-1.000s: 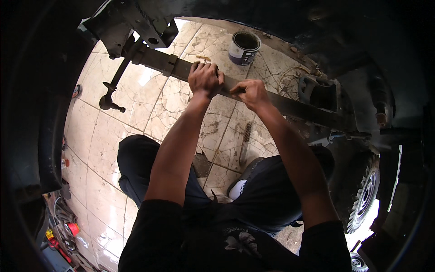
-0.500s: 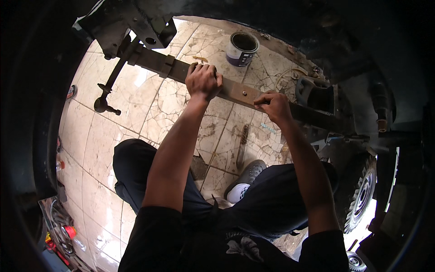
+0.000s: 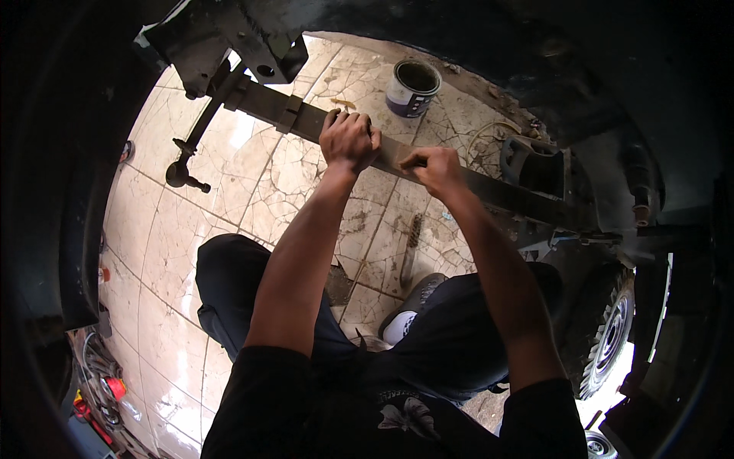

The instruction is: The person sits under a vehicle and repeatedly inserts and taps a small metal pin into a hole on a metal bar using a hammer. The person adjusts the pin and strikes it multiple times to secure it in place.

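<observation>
A dark steel leaf spring [image 3: 306, 121] with a clip around it runs across in front of me, from upper left to lower right. My left hand [image 3: 349, 141] is closed over it near the middle, knuckles up. Just to the right, my right hand [image 3: 434, 170] rests against the bar's top face, fingers and thumb pinched together. Whatever is in that pinch, if anything, is hidden. My right hand now covers the spot of the small round bolt head.
Beyond the bar stands an open paint can [image 3: 414, 88]. A wire brush [image 3: 410, 249] lies on the cracked tile floor by my shoe. A rod with a ball joint [image 3: 177, 174] hangs at left. Tools [image 3: 95, 409] lie lower left; a wheel [image 3: 612, 333] stands at right.
My right hand has slid left along the bar, over the bolt head and close to my left hand. The left hand keeps its grip. The whole view has shifted slightly.
</observation>
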Tool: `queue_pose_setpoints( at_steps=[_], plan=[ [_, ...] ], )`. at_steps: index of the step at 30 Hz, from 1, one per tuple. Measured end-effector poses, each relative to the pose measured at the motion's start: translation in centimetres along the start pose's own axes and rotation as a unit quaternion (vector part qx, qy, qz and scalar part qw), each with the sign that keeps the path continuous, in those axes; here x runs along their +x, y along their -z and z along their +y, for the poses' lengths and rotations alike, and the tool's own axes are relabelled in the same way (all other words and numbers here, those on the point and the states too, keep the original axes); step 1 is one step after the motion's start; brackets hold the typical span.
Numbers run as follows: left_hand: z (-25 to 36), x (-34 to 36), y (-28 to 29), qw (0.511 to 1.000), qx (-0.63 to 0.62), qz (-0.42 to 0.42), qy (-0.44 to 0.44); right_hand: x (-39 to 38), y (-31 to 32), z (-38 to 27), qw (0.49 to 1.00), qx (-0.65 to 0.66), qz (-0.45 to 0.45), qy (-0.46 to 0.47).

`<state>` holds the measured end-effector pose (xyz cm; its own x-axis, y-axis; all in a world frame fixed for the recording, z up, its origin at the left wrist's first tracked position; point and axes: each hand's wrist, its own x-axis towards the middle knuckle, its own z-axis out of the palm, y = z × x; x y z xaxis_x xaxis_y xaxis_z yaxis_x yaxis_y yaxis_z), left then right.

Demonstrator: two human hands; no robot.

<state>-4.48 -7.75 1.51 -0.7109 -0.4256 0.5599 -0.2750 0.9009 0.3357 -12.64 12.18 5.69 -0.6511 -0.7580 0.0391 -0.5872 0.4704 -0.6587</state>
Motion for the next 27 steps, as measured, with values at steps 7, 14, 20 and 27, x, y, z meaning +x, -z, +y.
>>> queue_pose_setpoints(
  at_steps=[7,14,20,27],
  plan=[
    [0.3,0.3,-0.3,1.000,0.020,0.020,-0.001,-4.7,3.4,4.6,0.999,0.027,-0.024,-0.027],
    [0.2,0.2,0.1,1.000,0.027,0.014,0.008,-4.7,4.0,3.5,0.995,0.044,-0.008,-0.087],
    [0.3,-0.1,-0.1,0.999,0.019,0.026,0.002,-3.1,4.3,3.4,0.995,-0.030,-0.049,-0.080],
    [0.4,0.4,-0.4,0.999,0.023,0.021,0.009,1.3,-0.3,-0.2,0.999,0.006,-0.037,0.015]
  ],
)
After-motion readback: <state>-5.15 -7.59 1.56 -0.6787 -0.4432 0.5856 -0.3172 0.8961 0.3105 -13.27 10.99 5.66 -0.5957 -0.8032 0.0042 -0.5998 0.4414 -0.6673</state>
